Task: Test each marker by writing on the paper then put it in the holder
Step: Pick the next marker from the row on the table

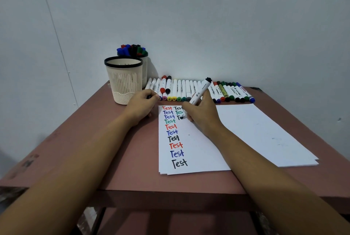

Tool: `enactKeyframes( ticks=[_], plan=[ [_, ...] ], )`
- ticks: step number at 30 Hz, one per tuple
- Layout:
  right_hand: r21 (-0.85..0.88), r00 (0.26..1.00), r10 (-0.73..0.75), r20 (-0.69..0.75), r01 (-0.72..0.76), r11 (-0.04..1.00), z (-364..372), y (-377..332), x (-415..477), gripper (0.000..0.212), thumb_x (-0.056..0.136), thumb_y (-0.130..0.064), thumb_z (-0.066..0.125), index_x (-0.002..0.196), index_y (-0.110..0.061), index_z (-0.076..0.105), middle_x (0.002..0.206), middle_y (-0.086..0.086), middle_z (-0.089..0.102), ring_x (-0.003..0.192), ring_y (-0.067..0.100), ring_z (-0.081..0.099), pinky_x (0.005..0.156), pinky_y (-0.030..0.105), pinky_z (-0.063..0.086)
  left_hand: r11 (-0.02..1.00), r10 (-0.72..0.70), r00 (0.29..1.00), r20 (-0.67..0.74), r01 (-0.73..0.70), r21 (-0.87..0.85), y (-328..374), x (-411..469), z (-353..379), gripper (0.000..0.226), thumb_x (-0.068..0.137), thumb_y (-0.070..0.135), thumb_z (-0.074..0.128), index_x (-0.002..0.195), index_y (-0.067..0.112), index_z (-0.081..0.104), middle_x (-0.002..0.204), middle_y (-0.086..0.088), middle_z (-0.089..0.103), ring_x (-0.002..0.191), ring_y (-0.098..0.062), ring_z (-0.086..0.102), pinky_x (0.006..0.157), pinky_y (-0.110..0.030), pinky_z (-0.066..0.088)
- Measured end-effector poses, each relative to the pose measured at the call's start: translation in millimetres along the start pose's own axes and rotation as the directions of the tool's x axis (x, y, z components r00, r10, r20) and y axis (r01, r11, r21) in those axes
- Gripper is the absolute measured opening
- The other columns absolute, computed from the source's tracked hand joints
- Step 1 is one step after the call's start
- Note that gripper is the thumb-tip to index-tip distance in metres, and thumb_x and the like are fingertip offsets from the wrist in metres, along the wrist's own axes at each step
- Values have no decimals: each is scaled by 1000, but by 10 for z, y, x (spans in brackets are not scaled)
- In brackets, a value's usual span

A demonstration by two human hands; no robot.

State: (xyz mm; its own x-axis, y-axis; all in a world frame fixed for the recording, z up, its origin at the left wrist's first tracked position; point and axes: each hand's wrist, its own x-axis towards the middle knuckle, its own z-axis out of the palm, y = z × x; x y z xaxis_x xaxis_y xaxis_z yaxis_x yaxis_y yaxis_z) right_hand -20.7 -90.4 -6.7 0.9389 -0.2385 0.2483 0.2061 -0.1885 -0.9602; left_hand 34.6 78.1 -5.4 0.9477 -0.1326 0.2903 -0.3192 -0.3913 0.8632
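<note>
wall (208, 17): pale grey, plain | table (121, 159): reddish-brown (scuffed at left)

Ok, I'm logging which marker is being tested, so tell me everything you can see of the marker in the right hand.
The marker has a white, plastic-looking barrel with small dark print, too small to read, and a black upper end. It is uncapped and tilted, upper end leaning away and rightward, tip down on the paper at a half-written black "Test". The right hand grips its lower barrel. The left hand pinches a small dark piece, perhaps its cap.
</note>
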Motion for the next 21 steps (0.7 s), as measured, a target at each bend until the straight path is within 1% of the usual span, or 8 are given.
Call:
enactKeyframes(
  ticks=[3, 5, 8, 10, 12, 16, 19, 21],
  plan=[
    [-36, 999, -8, -51, 6, 999, -5, -9, -5, 42, 80, -7, 63, 116, -18, 43, 73, -1, 50, 64, 16, 53, 69, 39, 57, 1000, -2, 1000, 3, 2, 8, -4, 3, -2, 15, 94, 17, 50, 86, 9, 60, 56, -4, 49, 35, -5, 42, 42, -18, 39],
    [-52, 998, -15, -68, 11, 999, -8, -11, -7, 43, 80, -8, 63, 117, -17, 42, 74, 0, 51, 68, 19, 55, 74, 45, 58, 1000, -1, 1000, 3, 1, 11, -5, 1, -2, 15, 94, 17, 50, 87, 9, 61, 56, -4, 50, 35, -6, 43, 42, -18, 40],
    [-62, 998, -12, -58, 8, 998, -8, -3, -2, 49, 81, -7, 63, 123, -15, 41, 73, 3, 52, 65, 20, 55, 75, 47, 58, 1000, -3, 1000, 3, 3, 6, -6, 3, 4, 15, 94, 17, 50, 88, 9, 61, 57, -4, 50, 37, -8, 43, 40, -16, 39],
    [-48, 999, -1, -46, -1, 999, -10, -2, 1, 46, 80, -6, 63, 119, -15, 42, 71, 3, 50, 61, 19, 53, 74, 48, 58, 1000, -4, 1000, 6, 4, 2, -7, 5, 4, 15, 94, 17, 50, 86, 10, 60, 57, -4, 50, 36, -6, 43, 40, -16, 39],
    [-32, 999, -4, -35, 3, 999, -14, -6, -4, 42, 79, -6, 63, 113, -18, 41, 70, 1, 49, 60, 18, 51, 70, 44, 57, 1000, -5, 1000, 9, 5, -1, -5, 5, 4, 15, 95, 16, 49, 86, 10, 60, 57, -4, 49, 35, -4, 42, 40, -16, 39],
    [-54, 999, -23, -47, 20, 998, -15, -41, -31, 43, 82, -7, 62, 115, -24, 40, 75, -3, 50, 67, 13, 54, 71, 36, 57, 1000, -9, 1000, 6, 9, 4, 5, -2, 4, 15, 95, 17, 49, 88, 8, 60, 57, -4, 49, 36, -5, 42, 40, -16, 39],
    [-40, 999, -25, -36, 24, 999, -19, -29, -35, 40, 82, -7, 63, 113, -20, 43, 73, -3, 50, 64, 13, 53, 64, 33, 53, 1000, -9, 1000, 7, 9, 12, 14, -10, 0, 15, 95, 17, 49, 89, 9, 60, 58, -4, 50, 43, -12, 44, 40, -16, 39],
    [-36, 999, -15, -51, 13, 999, -22, -11, -22, 37, 81, -8, 63, 110, -17, 43, 71, -2, 49, 65, 16, 54, 63, 32, 49, 1000, -10, 1000, 8, 10, 14, 16, -14, -3, 16, 95, 17, 49, 90, 8, 60, 59, -5, 50, 47, -15, 44, 40, -15, 39]
  ],
)
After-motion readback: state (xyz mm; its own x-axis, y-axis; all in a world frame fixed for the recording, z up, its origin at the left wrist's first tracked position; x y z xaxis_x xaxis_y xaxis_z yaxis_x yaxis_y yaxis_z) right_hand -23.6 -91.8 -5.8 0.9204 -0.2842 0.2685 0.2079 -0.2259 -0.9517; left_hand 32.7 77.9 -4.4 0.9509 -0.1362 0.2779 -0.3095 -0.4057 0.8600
